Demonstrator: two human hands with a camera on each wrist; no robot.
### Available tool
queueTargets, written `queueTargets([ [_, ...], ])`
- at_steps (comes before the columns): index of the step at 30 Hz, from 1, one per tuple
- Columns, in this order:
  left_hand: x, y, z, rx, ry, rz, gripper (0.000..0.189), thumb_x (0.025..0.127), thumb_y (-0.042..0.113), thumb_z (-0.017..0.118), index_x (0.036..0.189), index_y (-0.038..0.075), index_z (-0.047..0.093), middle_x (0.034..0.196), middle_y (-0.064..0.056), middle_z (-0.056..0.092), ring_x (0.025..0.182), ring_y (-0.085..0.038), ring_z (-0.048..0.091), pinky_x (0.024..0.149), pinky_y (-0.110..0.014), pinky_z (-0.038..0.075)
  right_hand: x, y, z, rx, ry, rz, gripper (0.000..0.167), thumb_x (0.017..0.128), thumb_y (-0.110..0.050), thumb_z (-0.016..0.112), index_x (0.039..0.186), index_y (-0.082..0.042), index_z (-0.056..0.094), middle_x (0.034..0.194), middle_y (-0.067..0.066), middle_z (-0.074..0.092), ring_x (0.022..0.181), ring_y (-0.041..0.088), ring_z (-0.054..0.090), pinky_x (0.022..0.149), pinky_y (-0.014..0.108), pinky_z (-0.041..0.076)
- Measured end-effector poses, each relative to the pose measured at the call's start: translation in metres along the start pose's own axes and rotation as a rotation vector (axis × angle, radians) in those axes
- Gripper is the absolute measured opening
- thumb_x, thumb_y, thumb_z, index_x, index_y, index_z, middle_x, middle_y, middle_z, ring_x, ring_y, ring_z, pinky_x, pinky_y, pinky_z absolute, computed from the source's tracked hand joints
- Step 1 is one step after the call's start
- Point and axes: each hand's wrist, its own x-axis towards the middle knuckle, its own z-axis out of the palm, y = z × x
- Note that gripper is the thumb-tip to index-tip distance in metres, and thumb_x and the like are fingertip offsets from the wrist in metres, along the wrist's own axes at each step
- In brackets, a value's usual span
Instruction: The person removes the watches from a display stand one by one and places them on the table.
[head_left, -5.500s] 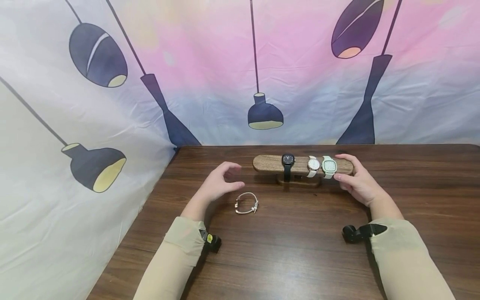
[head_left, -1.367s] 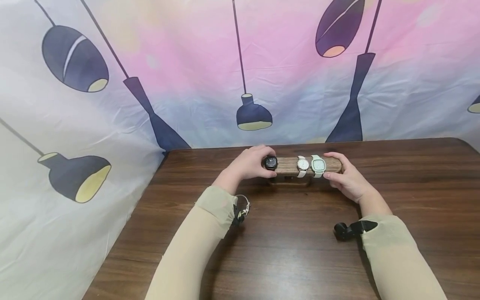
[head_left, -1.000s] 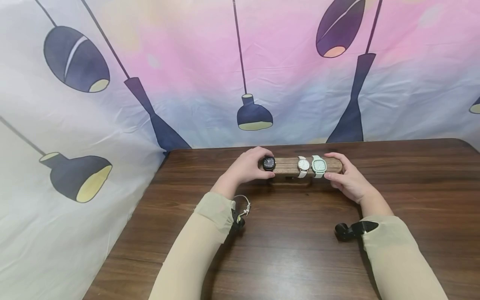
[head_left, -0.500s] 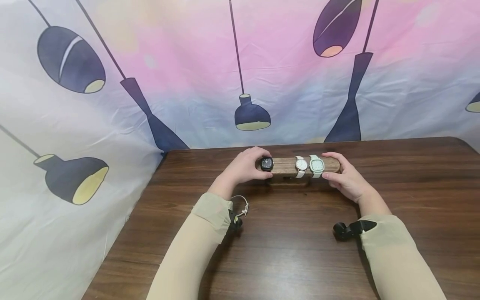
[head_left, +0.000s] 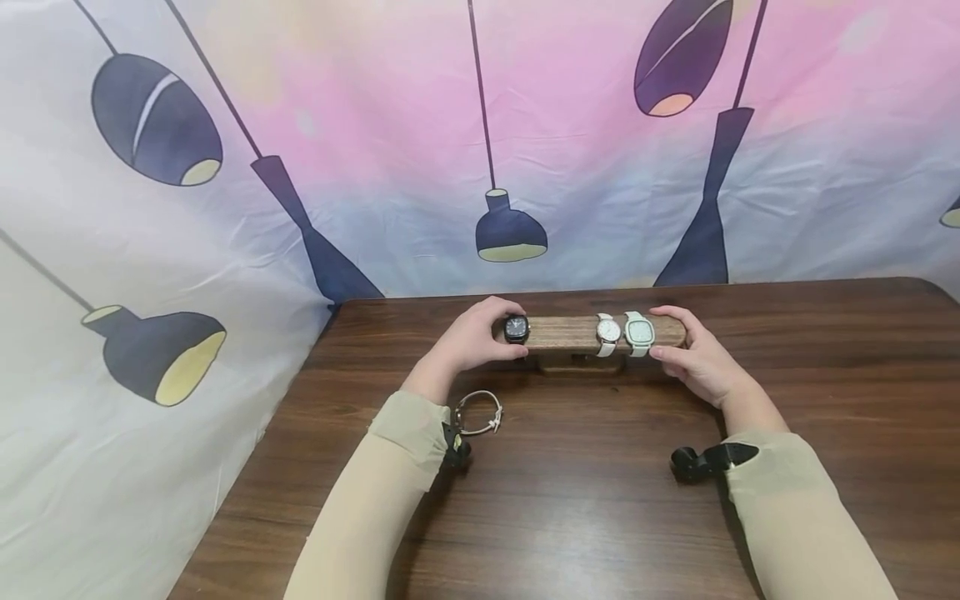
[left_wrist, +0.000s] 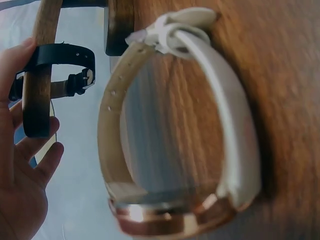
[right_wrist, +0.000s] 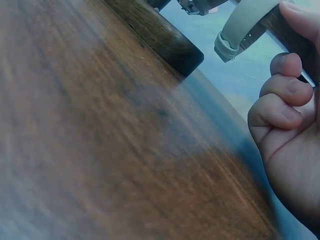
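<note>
A wooden watch stand point(head_left: 564, 332) carries a black square watch point(head_left: 516, 327) at its left end. Toward its right end sit a white round watch point(head_left: 608, 332) and a mint green square watch point(head_left: 639, 331). My left hand point(head_left: 467, 337) holds the black watch between thumb and fingers; its strap point(left_wrist: 62, 54) loops round the bar in the left wrist view. My right hand point(head_left: 707, 364) grips the stand's right end, thumb in front and fingers behind. Beside my left wrist, a loose watch with a pale strap point(left_wrist: 237, 130) and rose-gold case stands on edge, buckled into a ring.
The dark wooden table point(head_left: 577, 492) extends on all sides of the stand. Behind it hangs a cloth backdrop point(head_left: 420, 167) printed with lamps. Black wrist cameras point(head_left: 705, 461) are strapped over both sleeves.
My left hand has come from beside the stand to the black watch, which has slid left to the bar's end. My right hand keeps its grip on the stand.
</note>
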Motion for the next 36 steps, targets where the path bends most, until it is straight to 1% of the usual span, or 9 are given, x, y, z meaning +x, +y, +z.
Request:
queueTargets([
  [3, -0.002, -0.002, 0.001, -0.007, 0.012, -0.006, 0.053, 0.074, 0.036, 0.077, 0.119, 0.018, 0.059, 0.114, 0.002, 0.056, 0.104, -0.013, 0.05, 0.091, -0.033, 0.04, 0.0, 0.001, 0.0, 0.007, 0.001, -0.001, 0.054, 0.087, 0.013, 0.052, 0.128, -0.021, 0.043, 0.099, 0.005, 0.048, 0.059, 0.008, 0.042, 0.049, 0.022, 0.032],
  [6, -0.003, -0.003, 0.001, -0.018, 0.023, 0.002, 0.057, 0.074, 0.035, 0.077, 0.124, 0.016, 0.058, 0.116, 0.0, 0.055, 0.105, -0.014, 0.051, 0.091, -0.034, 0.04, 0.0, 0.001, 0.0, 0.011, 0.0, -0.005, 0.055, 0.087, 0.014, 0.052, 0.128, -0.02, 0.043, 0.099, 0.004, 0.048, 0.059, 0.008, 0.042, 0.048, 0.022, 0.032],
  [11, -0.003, -0.005, 0.004, -0.038, 0.018, 0.004, 0.062, 0.074, 0.035, 0.076, 0.129, 0.013, 0.056, 0.12, -0.001, 0.053, 0.108, -0.016, 0.049, 0.092, -0.036, 0.04, 0.0, 0.002, -0.001, 0.01, 0.001, -0.007, 0.055, 0.087, 0.014, 0.052, 0.128, -0.021, 0.043, 0.097, 0.004, 0.048, 0.059, 0.007, 0.042, 0.048, 0.022, 0.031],
  [18, -0.004, -0.007, 0.006, -0.06, 0.018, -0.027, 0.059, 0.073, 0.035, 0.078, 0.125, 0.016, 0.058, 0.123, 0.001, 0.053, 0.115, -0.017, 0.046, 0.095, -0.036, 0.038, 0.0, 0.002, -0.001, 0.016, 0.001, -0.011, 0.055, 0.087, 0.015, 0.052, 0.129, -0.018, 0.042, 0.097, 0.005, 0.048, 0.059, 0.007, 0.042, 0.048, 0.022, 0.031],
  [23, -0.007, -0.005, 0.005, -0.071, 0.017, -0.057, 0.057, 0.073, 0.036, 0.077, 0.124, 0.019, 0.057, 0.123, 0.001, 0.054, 0.112, -0.016, 0.049, 0.093, -0.037, 0.04, 0.0, 0.003, -0.002, 0.006, 0.001, -0.007, 0.055, 0.087, 0.014, 0.052, 0.129, -0.021, 0.042, 0.098, 0.005, 0.047, 0.059, 0.008, 0.042, 0.048, 0.022, 0.032],
  [26, -0.007, -0.005, 0.006, -0.068, 0.026, -0.048, 0.056, 0.074, 0.037, 0.076, 0.123, 0.018, 0.058, 0.122, 0.001, 0.054, 0.11, -0.016, 0.05, 0.092, -0.037, 0.041, 0.0, 0.003, -0.002, -0.004, 0.009, -0.004, 0.056, 0.087, 0.014, 0.052, 0.129, -0.021, 0.042, 0.098, 0.006, 0.046, 0.059, 0.008, 0.041, 0.048, 0.021, 0.032],
  [29, -0.008, -0.006, 0.006, -0.066, 0.053, -0.036, 0.054, 0.073, 0.036, 0.076, 0.12, 0.018, 0.058, 0.12, 0.001, 0.055, 0.107, -0.015, 0.051, 0.091, -0.037, 0.042, 0.0, 0.002, -0.002, -0.008, 0.016, 0.002, 0.055, 0.087, 0.013, 0.053, 0.128, -0.022, 0.043, 0.098, 0.005, 0.047, 0.059, 0.008, 0.041, 0.048, 0.021, 0.033],
  [32, -0.01, -0.009, 0.006, -0.07, 0.073, -0.047, 0.052, 0.073, 0.035, 0.077, 0.119, 0.018, 0.059, 0.119, 0.001, 0.055, 0.105, -0.015, 0.052, 0.09, -0.037, 0.042, 0.0, 0.002, -0.002, -0.004, 0.014, 0.003, 0.055, 0.087, 0.013, 0.054, 0.128, -0.022, 0.043, 0.098, 0.005, 0.047, 0.059, 0.008, 0.042, 0.048, 0.02, 0.034],
  [36, -0.014, -0.011, 0.003, -0.068, 0.063, -0.051, 0.055, 0.073, 0.034, 0.078, 0.121, 0.016, 0.058, 0.121, -0.001, 0.054, 0.108, -0.016, 0.051, 0.091, -0.038, 0.042, 0.001, 0.003, -0.002, 0.009, 0.008, -0.003, 0.055, 0.086, 0.014, 0.053, 0.128, -0.021, 0.043, 0.097, 0.005, 0.047, 0.058, 0.008, 0.042, 0.047, 0.021, 0.033],
])
